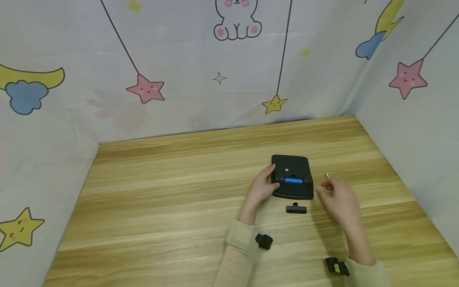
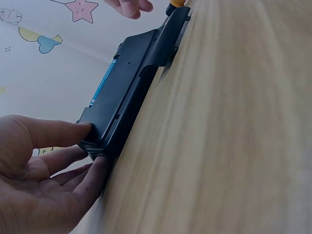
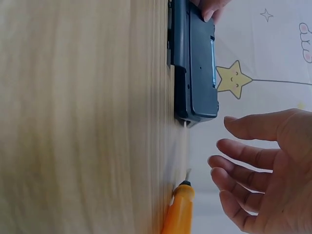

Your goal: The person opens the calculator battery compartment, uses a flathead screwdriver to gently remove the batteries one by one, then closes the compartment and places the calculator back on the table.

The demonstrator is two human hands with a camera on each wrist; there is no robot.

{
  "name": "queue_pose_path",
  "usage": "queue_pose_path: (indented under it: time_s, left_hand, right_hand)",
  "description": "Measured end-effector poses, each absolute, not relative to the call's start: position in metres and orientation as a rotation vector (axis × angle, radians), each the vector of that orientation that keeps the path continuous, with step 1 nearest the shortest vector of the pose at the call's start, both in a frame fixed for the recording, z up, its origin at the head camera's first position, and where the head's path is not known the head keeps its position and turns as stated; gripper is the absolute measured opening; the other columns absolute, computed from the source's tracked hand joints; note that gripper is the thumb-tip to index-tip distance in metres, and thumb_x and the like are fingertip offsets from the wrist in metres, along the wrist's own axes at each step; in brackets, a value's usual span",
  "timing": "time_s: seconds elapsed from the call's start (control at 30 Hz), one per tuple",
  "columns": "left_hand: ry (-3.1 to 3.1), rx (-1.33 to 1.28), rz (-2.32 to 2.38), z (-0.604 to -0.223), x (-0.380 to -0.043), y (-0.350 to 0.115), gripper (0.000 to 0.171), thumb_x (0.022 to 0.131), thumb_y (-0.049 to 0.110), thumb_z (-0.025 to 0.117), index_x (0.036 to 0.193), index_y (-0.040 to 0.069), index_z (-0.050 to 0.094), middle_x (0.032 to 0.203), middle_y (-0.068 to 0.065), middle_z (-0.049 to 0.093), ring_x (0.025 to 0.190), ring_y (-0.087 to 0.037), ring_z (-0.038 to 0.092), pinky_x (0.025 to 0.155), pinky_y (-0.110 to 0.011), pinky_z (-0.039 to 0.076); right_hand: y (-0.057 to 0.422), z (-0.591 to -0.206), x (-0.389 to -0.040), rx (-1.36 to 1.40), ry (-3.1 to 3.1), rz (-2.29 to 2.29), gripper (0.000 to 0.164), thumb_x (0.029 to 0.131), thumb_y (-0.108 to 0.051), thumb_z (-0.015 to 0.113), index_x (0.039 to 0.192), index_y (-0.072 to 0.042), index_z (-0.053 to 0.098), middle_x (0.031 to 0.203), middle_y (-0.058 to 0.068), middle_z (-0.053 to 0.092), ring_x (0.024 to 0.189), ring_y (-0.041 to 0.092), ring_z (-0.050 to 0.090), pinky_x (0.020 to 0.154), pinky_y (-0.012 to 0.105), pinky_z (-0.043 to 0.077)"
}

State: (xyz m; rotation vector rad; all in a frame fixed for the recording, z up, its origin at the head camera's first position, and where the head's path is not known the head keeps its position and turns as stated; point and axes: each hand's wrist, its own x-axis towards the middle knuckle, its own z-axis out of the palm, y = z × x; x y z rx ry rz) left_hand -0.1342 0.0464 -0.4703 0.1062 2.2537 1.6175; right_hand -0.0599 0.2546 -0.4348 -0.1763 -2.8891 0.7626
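Observation:
A black calculator (image 1: 292, 167) lies face down, its battery slot uncovered and a blue battery (image 1: 293, 180) inside. My left hand (image 1: 260, 188) grips its left edge, thumb on the back and fingers at the side and underneath, as the left wrist view (image 2: 44, 170) shows. Just in front of the calculator sits a small black battery cover (image 1: 296, 209). My right hand (image 1: 340, 201) hovers to the right of the calculator, fingers loosely bent and apart, holding nothing. Beyond those fingers lies a screwdriver with an orange handle (image 3: 179, 209); in the head view the hand hides most of it.
The wooden table (image 1: 161, 207) is bounded by a printed white cloth (image 1: 186, 99) at the back and both sides. Black wrist cameras (image 1: 264, 241) sit by both sleeves, low over the table.

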Motion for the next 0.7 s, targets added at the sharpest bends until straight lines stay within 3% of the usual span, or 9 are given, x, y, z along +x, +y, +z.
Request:
queue_pose_path:
  time_s: [0.23, 0.7]
  left_hand:
    - [2.237, 0.102, 1.634, -0.471, -0.134, 0.047, 0.064, 0.088, 0.003, 0.063, 0.146, 0.019, 0.041, 0.156, 0.0, 0.034, 0.147, -0.025, 0.028, 0.119, -0.045, 0.025]
    - [2.219, 0.099, 1.649, -0.47, -0.134, 0.046, 0.064, 0.088, 0.003, 0.064, 0.146, 0.017, 0.041, 0.156, -0.001, 0.034, 0.147, -0.026, 0.027, 0.12, -0.046, 0.024]
  right_hand:
    - [0.262, -0.436, -0.06, -0.181, -2.893, 0.725, 0.026, 0.085, -0.015, 0.068, 0.099, 0.006, 0.064, 0.095, 0.025, 0.065, 0.086, 0.037, 0.06, 0.071, 0.048, 0.045]
    - [0.271, -0.439, -0.058, -0.247, -2.929, 0.703, 0.036, 0.087, -0.017, 0.066, 0.112, 0.007, 0.06, 0.108, 0.032, 0.06, 0.098, 0.047, 0.054, 0.079, 0.058, 0.043]
